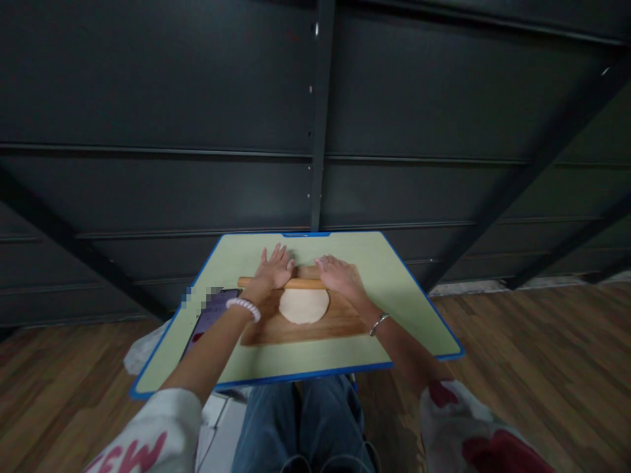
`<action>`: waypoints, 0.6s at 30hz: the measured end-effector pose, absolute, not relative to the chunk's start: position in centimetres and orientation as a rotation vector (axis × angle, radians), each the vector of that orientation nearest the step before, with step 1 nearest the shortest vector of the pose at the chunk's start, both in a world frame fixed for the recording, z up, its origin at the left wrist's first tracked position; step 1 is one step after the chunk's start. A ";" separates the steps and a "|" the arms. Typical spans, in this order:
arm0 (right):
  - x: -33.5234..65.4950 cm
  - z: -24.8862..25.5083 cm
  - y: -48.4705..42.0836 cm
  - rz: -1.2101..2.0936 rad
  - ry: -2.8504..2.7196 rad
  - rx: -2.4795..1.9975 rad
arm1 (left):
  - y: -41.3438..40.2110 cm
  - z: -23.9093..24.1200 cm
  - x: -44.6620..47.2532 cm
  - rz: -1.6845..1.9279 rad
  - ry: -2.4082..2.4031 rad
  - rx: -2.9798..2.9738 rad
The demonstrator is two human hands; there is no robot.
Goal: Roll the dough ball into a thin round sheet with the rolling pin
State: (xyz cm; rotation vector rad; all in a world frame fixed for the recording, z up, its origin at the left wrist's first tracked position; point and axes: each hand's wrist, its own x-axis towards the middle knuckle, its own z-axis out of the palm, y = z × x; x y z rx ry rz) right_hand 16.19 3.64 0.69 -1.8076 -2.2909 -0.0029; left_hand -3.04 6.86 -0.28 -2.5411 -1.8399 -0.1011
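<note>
Jeans-clad knees (300, 420) sit under the near edge of the green desk (394, 289). On it lies a wooden board (305, 330), a phone (211, 312) to its left. A flat dough disc (303, 306) rests mid-board. Touching its far edge, the rolling pin (300, 283) lies crosswise under the left hand (273, 268) and right hand (341, 274), each grip apart, fingers flat.

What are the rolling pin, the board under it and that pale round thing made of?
The rolling pin looks like wood: light tan, smooth and matt. The board seems to be wood too, browner, with faint grain streaks and no obvious gloss. The pale round thing is probably soft dough: off-white, matt, pressed into a flat disc lying on the board.
</note>
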 end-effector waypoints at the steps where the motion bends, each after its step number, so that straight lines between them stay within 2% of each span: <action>1: 16.1 0.7 3.1 -0.027 -2.324 -1.773 | 6.3 -0.4 -3.1 -0.092 -1.832 -2.541; 8: 15.7 -0.6 -1.5 -0.233 -2.221 -1.663 | 1.3 -0.2 -3.3 -0.125 -1.727 -2.525; 18: 14.3 -1.4 -10.3 -0.276 -2.150 -1.697 | -3.2 -0.1 -5.1 -0.297 -1.456 -2.694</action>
